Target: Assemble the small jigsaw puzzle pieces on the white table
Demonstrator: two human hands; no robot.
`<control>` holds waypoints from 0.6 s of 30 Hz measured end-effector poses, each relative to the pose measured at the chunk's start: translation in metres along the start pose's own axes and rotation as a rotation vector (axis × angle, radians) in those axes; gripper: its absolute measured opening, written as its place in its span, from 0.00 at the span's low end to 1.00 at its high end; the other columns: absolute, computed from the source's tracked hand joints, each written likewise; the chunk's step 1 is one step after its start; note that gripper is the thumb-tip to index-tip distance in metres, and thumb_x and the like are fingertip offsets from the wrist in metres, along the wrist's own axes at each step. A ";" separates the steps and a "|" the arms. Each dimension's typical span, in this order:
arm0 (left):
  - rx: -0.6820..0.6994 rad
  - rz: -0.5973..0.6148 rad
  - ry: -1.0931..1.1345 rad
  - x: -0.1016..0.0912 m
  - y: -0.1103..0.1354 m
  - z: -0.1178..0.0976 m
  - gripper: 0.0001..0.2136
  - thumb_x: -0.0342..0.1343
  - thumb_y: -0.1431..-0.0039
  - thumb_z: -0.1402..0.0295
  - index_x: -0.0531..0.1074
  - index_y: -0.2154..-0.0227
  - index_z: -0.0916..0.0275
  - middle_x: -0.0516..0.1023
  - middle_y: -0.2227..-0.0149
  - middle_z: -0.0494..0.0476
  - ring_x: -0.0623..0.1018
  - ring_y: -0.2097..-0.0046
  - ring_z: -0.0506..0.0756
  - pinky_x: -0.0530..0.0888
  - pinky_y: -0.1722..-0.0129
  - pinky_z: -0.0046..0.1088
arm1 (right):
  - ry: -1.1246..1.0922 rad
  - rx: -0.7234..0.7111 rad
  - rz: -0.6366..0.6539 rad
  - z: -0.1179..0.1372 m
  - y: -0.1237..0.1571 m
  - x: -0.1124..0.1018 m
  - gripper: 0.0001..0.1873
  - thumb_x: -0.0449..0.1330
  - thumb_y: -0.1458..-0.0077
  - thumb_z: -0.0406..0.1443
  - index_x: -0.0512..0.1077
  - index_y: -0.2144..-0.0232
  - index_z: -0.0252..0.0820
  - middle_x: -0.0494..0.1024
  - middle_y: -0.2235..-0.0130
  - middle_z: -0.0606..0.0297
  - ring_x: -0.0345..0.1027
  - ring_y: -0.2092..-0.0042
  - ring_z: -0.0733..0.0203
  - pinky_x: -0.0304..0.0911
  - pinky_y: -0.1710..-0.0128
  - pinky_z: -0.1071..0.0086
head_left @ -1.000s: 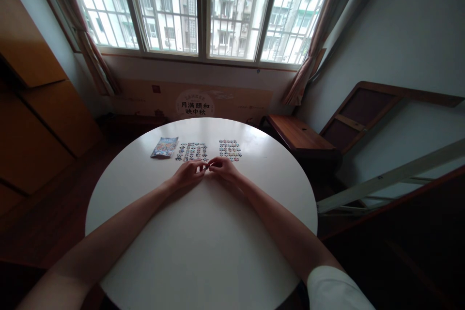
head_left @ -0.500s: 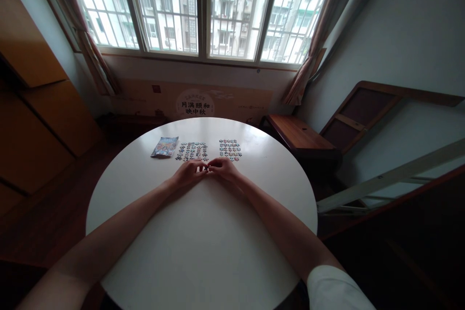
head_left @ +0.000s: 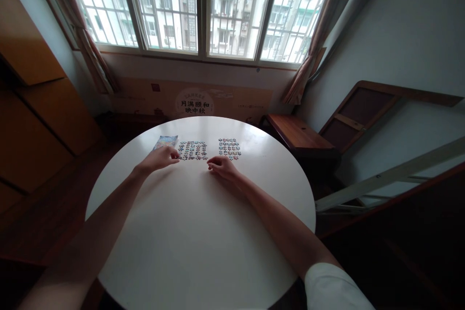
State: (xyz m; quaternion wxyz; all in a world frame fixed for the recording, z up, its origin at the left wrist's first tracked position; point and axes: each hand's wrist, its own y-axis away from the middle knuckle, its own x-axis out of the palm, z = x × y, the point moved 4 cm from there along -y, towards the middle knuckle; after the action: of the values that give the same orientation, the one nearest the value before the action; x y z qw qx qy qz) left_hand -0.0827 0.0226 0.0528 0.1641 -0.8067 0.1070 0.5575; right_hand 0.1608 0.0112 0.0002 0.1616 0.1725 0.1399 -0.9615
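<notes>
Small jigsaw puzzle pieces lie in rows in a left group on the white round table. A second group of puzzle pieces is laid out to the right. My left hand is at the near left corner of the left group, fingers curled and tips closed on a puzzle piece at the end of the row. My right hand rests just in front of the gap between the groups. Its thumb and fingertips are pinched together, and whatever they hold is too small to make out.
A colourful printed packet lies left of the pieces, partly behind my left hand. Beyond the table are a printed cardboard panel and a barred window. A wooden bench stands at the right, with a cabinet at the left.
My hands were together in front of the pieces. The left has moved left to the row's end, partly covering the packet; the right has stayed almost in place.
</notes>
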 end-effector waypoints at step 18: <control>-0.069 0.291 0.219 0.011 0.005 0.016 0.18 0.57 0.57 0.54 0.74 0.68 0.65 0.77 0.72 0.56 0.73 0.78 0.50 0.67 0.78 0.22 | 0.090 -0.033 -0.001 0.004 0.002 -0.001 0.09 0.57 0.51 0.34 0.76 0.68 0.35 0.78 0.73 0.62 0.71 0.71 0.65 0.63 0.69 0.74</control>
State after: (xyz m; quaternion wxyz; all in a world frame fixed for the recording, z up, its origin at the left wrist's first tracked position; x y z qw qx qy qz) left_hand -0.0939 0.0243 0.0369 0.0414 -0.8439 0.2205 0.4874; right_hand 0.1607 0.0085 0.0042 0.1575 0.2130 0.1629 -0.9504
